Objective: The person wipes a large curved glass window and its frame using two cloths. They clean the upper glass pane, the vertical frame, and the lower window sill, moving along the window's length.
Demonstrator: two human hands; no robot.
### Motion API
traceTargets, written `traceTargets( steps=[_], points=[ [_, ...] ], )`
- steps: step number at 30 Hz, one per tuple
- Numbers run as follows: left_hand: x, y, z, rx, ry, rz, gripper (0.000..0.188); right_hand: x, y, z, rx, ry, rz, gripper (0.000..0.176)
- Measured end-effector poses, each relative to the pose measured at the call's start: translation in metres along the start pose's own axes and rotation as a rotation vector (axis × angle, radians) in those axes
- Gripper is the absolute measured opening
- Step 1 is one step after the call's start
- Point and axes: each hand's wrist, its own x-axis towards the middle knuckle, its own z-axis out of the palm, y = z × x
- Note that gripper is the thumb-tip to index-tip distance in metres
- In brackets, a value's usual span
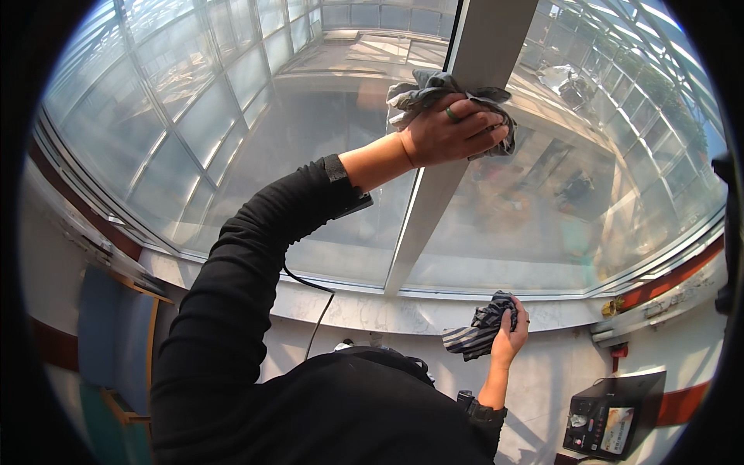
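Raised high against the window, my left hand [456, 129] presses a crumpled grey cloth [427, 87] onto the white vertical window frame [433, 197]. A green ring is on one of its fingers. The cloth also overlaps the edge of the glass pane [337, 151] beside the frame. Lower down on the right, my right hand [511, 331] grips a bunched, dark striped cloth [474, 340], whose loose end hangs to the left. That hand is near the front edge of the marble windowsill [372, 311]. Both forearms are partly bare below black sleeves.
A black cable [318, 325] runs from a small black device near my left sleeve. A chair with blue cushions [116, 337] stands at the left. At the lower right is a black box [613, 415] bearing writing. A small yellowish plant pot [611, 307] sits at the sill's right end.
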Motion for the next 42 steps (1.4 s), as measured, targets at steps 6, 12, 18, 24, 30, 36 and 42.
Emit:
traceTargets(
  steps=[6, 12, 18, 24, 30, 36, 42],
  points=[
    [-0.096, 0.058, -0.011, 0.010, -0.171, 0.073, 0.035, 0.016, 0.009, -0.034, -0.028, -0.060, -0.038, 0.027],
    [-0.221, 0.142, -0.034, -0.269, -0.756, -0.013, 0.034, 0.023, 0.030, -0.066, 0.028, -0.162, -0.035, 0.026],
    [-0.340, 0.227, -0.156, -0.854, -1.648, -0.901, 0.048, 0.030, 0.037, -0.070, 0.471, -0.292, 0.300, 0.027],
    [-0.364, 0.303, -0.289, -0.712, -1.447, -1.689, 0.047, 0.043, 0.016, -0.051, 0.890, -0.406, 0.568, 0.032],
    [-0.384, 0.396, -0.424, -0.236, -1.341, -2.197, 0.046, 0.047, -0.022, -0.001, 1.053, -0.530, 0.629, 0.036],
    [-0.391, 0.438, -0.515, -0.146, -1.554, -2.501, 0.061, 0.038, -0.049, 0.042, 1.050, -0.558, 0.560, 0.039],
    [-0.441, 0.407, -0.542, -0.371, -1.357, -2.642, 0.065, 0.018, -0.048, 0.079, 0.949, -0.497, 0.527, 0.024]
  ],
)
